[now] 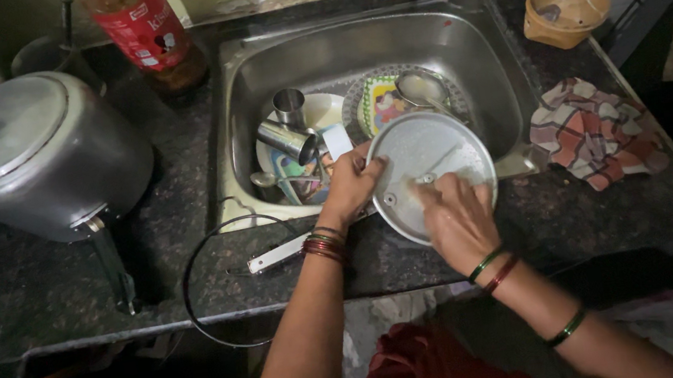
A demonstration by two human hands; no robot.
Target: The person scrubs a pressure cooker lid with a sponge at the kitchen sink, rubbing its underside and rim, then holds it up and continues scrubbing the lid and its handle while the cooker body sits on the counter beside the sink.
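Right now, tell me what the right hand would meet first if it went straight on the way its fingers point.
The right hand already rests on the round metal lid, fingers pointing up and left. Sliding on, it would probably first meet the lid's small centre fitting, then the left hand at the rim; depth is unclear.

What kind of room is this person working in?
Most likely a home kitchen, at the washing-up spot: a steel sink full of dirty dishes, a big pressure cooker on the dark stone counter, and both hands scrubbing a round metal lid.

Cups (pixel 290 125) and plates (pixel 381 102) are filling the sink's (pixel 455 32) front. The back is staying open. A big pot (pixel 42 151) is blocking the left counter.
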